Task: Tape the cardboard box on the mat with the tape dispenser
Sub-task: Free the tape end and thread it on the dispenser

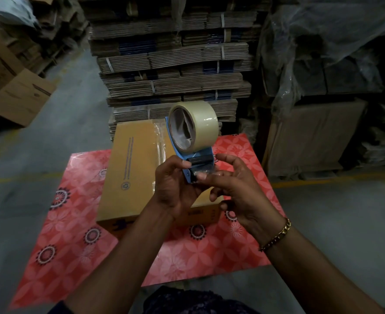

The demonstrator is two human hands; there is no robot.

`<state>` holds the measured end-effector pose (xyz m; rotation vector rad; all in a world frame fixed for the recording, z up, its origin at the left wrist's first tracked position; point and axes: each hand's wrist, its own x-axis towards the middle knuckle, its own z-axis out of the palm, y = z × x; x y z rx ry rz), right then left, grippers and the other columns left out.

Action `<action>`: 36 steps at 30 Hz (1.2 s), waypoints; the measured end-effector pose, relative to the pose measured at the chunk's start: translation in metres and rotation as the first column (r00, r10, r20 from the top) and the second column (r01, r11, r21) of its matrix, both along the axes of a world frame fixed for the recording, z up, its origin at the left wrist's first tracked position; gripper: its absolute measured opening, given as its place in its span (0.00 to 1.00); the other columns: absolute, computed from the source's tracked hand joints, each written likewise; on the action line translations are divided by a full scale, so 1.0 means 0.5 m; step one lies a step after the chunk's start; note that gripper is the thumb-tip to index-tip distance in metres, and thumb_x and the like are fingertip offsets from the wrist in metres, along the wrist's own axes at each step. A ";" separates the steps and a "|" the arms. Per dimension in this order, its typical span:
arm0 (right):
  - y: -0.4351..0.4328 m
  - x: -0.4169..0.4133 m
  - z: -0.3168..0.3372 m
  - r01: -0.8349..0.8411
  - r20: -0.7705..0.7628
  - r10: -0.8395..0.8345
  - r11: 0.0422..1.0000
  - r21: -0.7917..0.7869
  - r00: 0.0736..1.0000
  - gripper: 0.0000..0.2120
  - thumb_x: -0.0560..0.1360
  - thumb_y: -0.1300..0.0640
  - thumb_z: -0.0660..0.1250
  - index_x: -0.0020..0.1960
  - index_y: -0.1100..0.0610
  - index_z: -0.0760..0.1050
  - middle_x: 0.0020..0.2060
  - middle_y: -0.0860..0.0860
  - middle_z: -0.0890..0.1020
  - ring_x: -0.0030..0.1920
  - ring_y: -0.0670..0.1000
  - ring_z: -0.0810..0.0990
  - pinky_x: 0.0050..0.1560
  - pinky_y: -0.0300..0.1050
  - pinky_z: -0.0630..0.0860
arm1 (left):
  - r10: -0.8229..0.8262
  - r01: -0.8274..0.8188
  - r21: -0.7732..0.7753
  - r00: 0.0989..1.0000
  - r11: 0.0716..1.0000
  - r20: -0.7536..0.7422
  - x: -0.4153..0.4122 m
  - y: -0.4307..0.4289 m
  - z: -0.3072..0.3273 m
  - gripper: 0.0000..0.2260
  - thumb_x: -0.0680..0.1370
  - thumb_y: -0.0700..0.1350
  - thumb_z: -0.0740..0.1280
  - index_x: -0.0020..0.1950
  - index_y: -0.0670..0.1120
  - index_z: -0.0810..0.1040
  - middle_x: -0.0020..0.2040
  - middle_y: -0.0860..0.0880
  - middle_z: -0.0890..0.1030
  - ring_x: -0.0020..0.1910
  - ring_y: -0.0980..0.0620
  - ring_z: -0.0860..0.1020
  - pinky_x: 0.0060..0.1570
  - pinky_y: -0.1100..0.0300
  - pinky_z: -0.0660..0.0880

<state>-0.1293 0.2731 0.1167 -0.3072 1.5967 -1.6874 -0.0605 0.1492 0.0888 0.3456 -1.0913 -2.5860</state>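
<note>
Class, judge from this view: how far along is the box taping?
Done: one clear strip already runs across the box on the mat. In hand: left hand holds the dispenser above it; right hand fingers the tape end. Left: applying more tape.

box [132, 168] on mat [78, 234] | dispenser [192, 141] above box | cardboard stacks [175, 71] behind mat

cardboard stacks [173, 64] crowd behind mat [209, 257], floor [334, 223] sides open

Behind the hand sit a blue dispenser [190, 152] with cream tape [195, 125], a tan box [135, 168], and a red flowered mat [78, 223].
</note>
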 end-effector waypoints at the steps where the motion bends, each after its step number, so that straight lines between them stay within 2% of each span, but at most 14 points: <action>1: 0.001 0.000 -0.001 0.001 -0.004 -0.001 1.000 0.001 1.000 0.34 0.68 0.61 0.79 0.69 0.48 0.68 0.30 0.45 0.83 0.24 0.46 0.77 0.23 0.36 0.64 | 0.005 -0.005 -0.001 1.000 1.000 0.004 -0.001 -0.001 -0.002 0.27 0.65 0.46 0.62 0.62 0.38 0.78 0.48 0.41 0.83 0.47 0.42 0.81 0.45 0.53 0.78; 8: 0.014 -0.003 -0.004 -0.006 -0.028 0.006 1.000 -0.007 1.000 0.38 0.69 0.61 0.78 0.74 0.47 0.65 0.30 0.46 0.84 0.25 0.46 0.78 0.23 0.37 0.66 | -0.006 0.006 0.004 1.000 1.000 0.014 -0.007 0.004 -0.005 0.23 0.64 0.47 0.63 0.53 0.39 0.85 0.45 0.40 0.83 0.45 0.42 0.81 0.46 0.53 0.77; 12: 0.023 -0.006 -0.005 0.009 0.009 -0.008 0.999 -0.031 1.000 0.36 0.71 0.60 0.77 0.75 0.46 0.65 0.35 0.48 0.86 0.27 0.48 0.79 0.23 0.38 0.68 | -0.021 0.022 0.049 1.000 0.999 -0.017 -0.007 0.005 -0.006 0.24 0.65 0.47 0.64 0.58 0.38 0.81 0.48 0.40 0.82 0.48 0.42 0.79 0.48 0.51 0.76; 16: 0.035 -0.013 -0.011 -0.001 0.045 0.004 0.998 -0.069 0.999 0.31 0.77 0.59 0.72 0.76 0.46 0.65 0.40 0.50 0.88 0.27 0.48 0.80 0.21 0.36 0.70 | -0.031 0.035 0.083 0.998 0.996 -0.053 -0.010 0.001 -0.010 0.32 0.63 0.46 0.70 0.66 0.36 0.75 0.51 0.39 0.79 0.49 0.42 0.76 0.45 0.52 0.77; 20: 0.045 -0.014 -0.013 -0.042 0.030 0.044 0.996 -0.075 0.999 0.30 0.79 0.62 0.67 0.77 0.46 0.63 0.37 0.47 0.88 0.28 0.49 0.82 0.20 0.37 0.71 | -0.037 0.041 0.083 0.998 0.996 -0.051 -0.010 0.001 -0.012 0.31 0.65 0.45 0.66 0.67 0.36 0.73 0.52 0.38 0.78 0.50 0.41 0.77 0.44 0.52 0.79; 22: 0.049 -0.019 -0.017 -0.074 0.007 0.074 0.996 -0.048 0.997 0.27 0.79 0.63 0.66 0.75 0.46 0.65 0.39 0.47 0.89 0.29 0.50 0.83 0.21 0.38 0.70 | -0.041 0.043 0.066 0.999 0.997 -0.035 -0.010 0.000 -0.015 0.29 0.65 0.46 0.65 0.65 0.36 0.75 0.51 0.39 0.80 0.49 0.41 0.79 0.47 0.51 0.79; 25: 0.058 -0.045 -0.021 -0.098 -0.096 0.103 0.993 0.059 0.990 0.19 0.78 0.61 0.64 0.67 0.48 0.74 0.46 0.52 0.89 0.31 0.51 0.82 0.25 0.40 0.69 | -0.098 0.098 0.013 0.995 0.995 -0.022 -0.009 -0.005 -0.016 0.28 0.62 0.48 0.71 0.59 0.39 0.82 0.50 0.40 0.82 0.47 0.42 0.81 0.46 0.50 0.77; 27: 0.066 -0.078 -0.022 -0.025 -0.182 0.042 0.995 0.093 0.982 0.13 0.79 0.57 0.63 0.63 0.53 0.78 0.46 0.51 0.89 0.33 0.51 0.81 0.26 0.39 0.69 | -0.146 0.147 -0.032 0.989 0.989 0.032 -0.009 -0.013 -0.018 0.27 0.61 0.50 0.74 0.58 0.39 0.83 0.49 0.40 0.82 0.46 0.42 0.81 0.44 0.51 0.76; 28: 0.068 -0.099 -0.021 0.014 -0.206 0.005 0.996 0.091 0.978 0.12 0.80 0.54 0.63 0.61 0.54 0.78 0.45 0.49 0.88 0.35 0.51 0.81 0.26 0.38 0.70 | -0.158 0.162 -0.049 0.985 0.986 0.064 -0.011 -0.021 -0.022 0.26 0.64 0.50 0.73 0.59 0.39 0.83 0.49 0.40 0.82 0.46 0.41 0.81 0.43 0.51 0.75; 30: 0.067 -0.144 -0.013 0.045 -0.203 -0.031 0.997 0.066 0.979 0.15 0.80 0.48 0.63 0.61 0.55 0.78 0.46 0.48 0.86 0.39 0.51 0.82 0.27 0.38 0.72 | -0.175 0.189 -0.091 0.974 0.978 0.141 -0.019 -0.036 -0.028 0.25 0.75 0.57 0.67 0.63 0.40 0.81 0.49 0.39 0.81 0.44 0.39 0.79 0.40 0.51 0.75; 32: 0.059 -0.188 -0.002 -0.001 -0.161 0.009 0.999 0.052 0.987 0.21 0.77 0.42 0.63 0.64 0.53 0.78 0.48 0.49 0.85 0.40 0.49 0.82 0.29 0.39 0.75 | -0.181 0.238 -0.202 0.947 0.950 0.264 -0.032 -0.054 -0.036 0.28 0.82 0.63 0.56 0.64 0.43 0.80 0.47 0.39 0.82 0.40 0.40 0.79 0.36 0.53 0.74; 34: 0.051 -0.224 0.005 -0.100 -0.139 0.112 0.991 0.089 0.984 0.26 0.73 0.39 0.63 0.66 0.52 0.78 0.48 0.48 0.83 0.42 0.47 0.82 0.32 0.41 0.78 | -0.168 0.327 -0.375 0.902 0.867 0.398 -0.048 -0.070 -0.042 0.28 0.84 0.64 0.49 0.61 0.48 0.81 0.45 0.41 0.84 0.39 0.41 0.80 0.36 0.54 0.73; 36: 0.048 -0.252 0.000 -0.209 -0.153 0.235 0.963 0.168 0.960 0.28 0.72 0.39 0.64 0.68 0.50 0.76 0.52 0.50 0.82 0.48 0.49 0.81 0.41 0.46 0.81 | -0.195 0.466 -0.487 0.839 0.739 0.508 -0.065 -0.083 -0.039 0.28 0.83 0.65 0.47 0.55 0.52 0.82 0.44 0.42 0.84 0.40 0.43 0.80 0.37 0.56 0.73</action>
